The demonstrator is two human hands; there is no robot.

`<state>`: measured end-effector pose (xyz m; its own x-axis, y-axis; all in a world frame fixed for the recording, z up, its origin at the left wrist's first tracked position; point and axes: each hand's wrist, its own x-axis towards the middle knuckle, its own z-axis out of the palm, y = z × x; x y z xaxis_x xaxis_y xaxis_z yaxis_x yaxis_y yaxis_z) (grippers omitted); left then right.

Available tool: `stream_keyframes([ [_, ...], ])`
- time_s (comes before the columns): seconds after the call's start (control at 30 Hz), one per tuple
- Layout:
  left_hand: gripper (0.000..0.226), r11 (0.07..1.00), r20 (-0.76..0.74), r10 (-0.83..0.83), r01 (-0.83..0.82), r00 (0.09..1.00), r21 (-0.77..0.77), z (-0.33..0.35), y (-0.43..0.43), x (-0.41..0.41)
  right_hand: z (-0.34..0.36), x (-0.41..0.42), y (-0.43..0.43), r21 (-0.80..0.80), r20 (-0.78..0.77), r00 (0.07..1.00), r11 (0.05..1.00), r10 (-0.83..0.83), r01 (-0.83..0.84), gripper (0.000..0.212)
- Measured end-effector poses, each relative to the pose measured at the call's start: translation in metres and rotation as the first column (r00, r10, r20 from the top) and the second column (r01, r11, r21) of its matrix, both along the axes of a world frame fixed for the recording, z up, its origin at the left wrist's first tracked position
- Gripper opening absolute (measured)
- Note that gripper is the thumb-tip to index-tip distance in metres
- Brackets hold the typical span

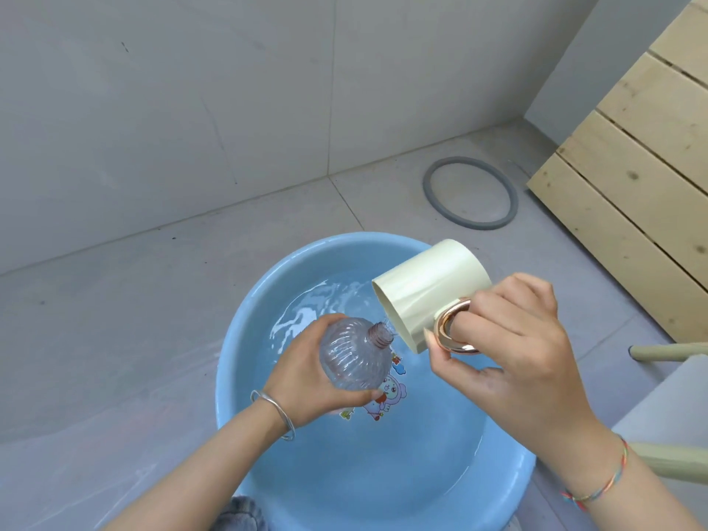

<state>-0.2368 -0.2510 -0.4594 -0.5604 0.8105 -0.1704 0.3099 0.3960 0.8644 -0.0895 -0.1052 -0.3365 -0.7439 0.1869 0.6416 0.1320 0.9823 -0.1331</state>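
Now, bottle first. Clear ribbed plastic bottle (pixel 352 354), uncapped, held tilted over the basin with its threaded neck (pixel 380 334) aimed up and right toward the mug lip. Your left hand (pixel 306 381) is wrapped round its lower body from beneath, fingers curled on the ribs.

- Judged thin-walled and very light while near empty; it will gain weight as it fills. The wall will likely dent under a hard squeeze and push water back out, so grip firmly but low, where the ribs stiffen it.
- It is probably wet, so slippery; the ribs give your fingers some purchase.

Cream mug (pixel 429 293), tipped with its mouth down and left, lip just above the bottle neck. Your right hand (pixel 513 339) grips the rose-gold handle (pixel 454 331), one finger through the loop and the thumb below. A thin trickle seems to fall at the lip; hard to tell how much lands inside.

- The mug is rigid and glossy. The handle is the right hold, and the narrow neck calls for a slow tilt.

Below both: blue plastic basin (pixel 498 435) on the tiled floor (pixel 115 339), holding rippled water (pixel 306 312), with a cartoon sticker (pixel 387 392) on its bottom. Spills should land there.

Further out: grey rubber ring (pixel 430 189) lying on the floor, pale wooden slats (pixel 632 193) at right.
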Motion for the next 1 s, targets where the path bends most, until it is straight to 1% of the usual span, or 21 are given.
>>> stream_keyframes([
  [0.13,0.091,1.000,0.003,0.009,-0.009,1.000,-0.007,-0.002,-0.001,0.001,-0.003,-0.001,-0.003,0.061,0.002,1.000,0.998,0.021,-0.021,0.027],
  [0.23,0.088,1.000,0.020,0.009,-0.009,1.000,0.014,0.000,0.000,0.001,-0.005,0.000,-0.004,0.059,0.002,1.000,0.998,0.022,-0.022,0.028],
  [0.3,0.089,1.000,0.017,0.012,-0.013,1.000,0.018,0.001,0.000,0.001,-0.007,0.001,-0.003,-0.016,-0.013,1.000,1.000,-0.005,0.004,0.029],
  [0.37,0.088,1.000,0.022,0.017,-0.017,1.000,0.024,0.001,-0.001,0.001,-0.008,0.003,0.000,-0.185,-0.040,0.996,0.980,-0.085,0.076,0.030],
  [0.4,0.087,0.999,0.028,0.024,-0.025,0.999,0.033,0.001,-0.001,0.001,-0.008,0.003,0.002,-0.296,-0.048,0.988,0.947,-0.146,0.125,0.031],
  [0.43,0.086,0.999,0.036,0.029,-0.031,0.999,0.043,0.001,-0.001,0.000,-0.008,0.005,0.005,-0.422,-0.047,0.975,0.889,-0.216,0.177,0.032],
  [0.5,0.086,0.998,0.050,0.025,-0.027,0.998,0.049,0.001,-0.002,0.000,-0.016,0.010,0.016,-0.666,-0.020,0.941,0.706,-0.337,0.239,0.035],
  [0.53,0.086,0.998,0.054,0.024,-0.027,0.998,0.049,0.000,-0.002,-0.001,-0.022,0.013,0.020,-0.741,0.014,0.926,0.618,-0.376,0.262,0.036],
  [0.57,0.087,0.998,0.052,0.028,-0.031,0.998,0.047,0.000,-0.003,-0.001,-0.030,0.015,0.023,-0.774,0.057,0.915,0.562,-0.399,0.293,0.036],
  [0.6,0.089,0.998,0.050,0.032,-0.034,0.998,0.044,-0.001,-0.004,-0.001,-0.038,0.018,0.024,-0.776,0.106,0.908,0.537,-0.405,0.330,0.036],
  [0.67,0.091,0.999,0.048,0.036,-0.037,0.998,0.032,-0.001,-0.004,-0.002,-0.053,0.022,0.024,-0.744,0.187,0.899,0.540,-0.396,0.392,0.036],
  [0.77,0.089,0.998,0.049,0.043,-0.045,0.998,0.036,-0.002,-0.004,-0.002,-0.071,0.025,0.022,-0.653,0.247,0.894,0.617,-0.374,0.439,0.037],
  [0.87,0.087,0.998,0.046,0.045,-0.047,0.998,0.036,-0.002,-0.004,-0.002,-0.082,0.026,0.022,-0.568,0.289,0.890,0.685,-0.353,0.456,0.037],
  [1.0,0.088,0.998,0.045,0.043,-0.045,0.998,0.037,-0.002,-0.004,-0.001,-0.092,0.025,0.021,-0.509,0.332,0.890,0.735,-0.312,0.448,0.041],
])
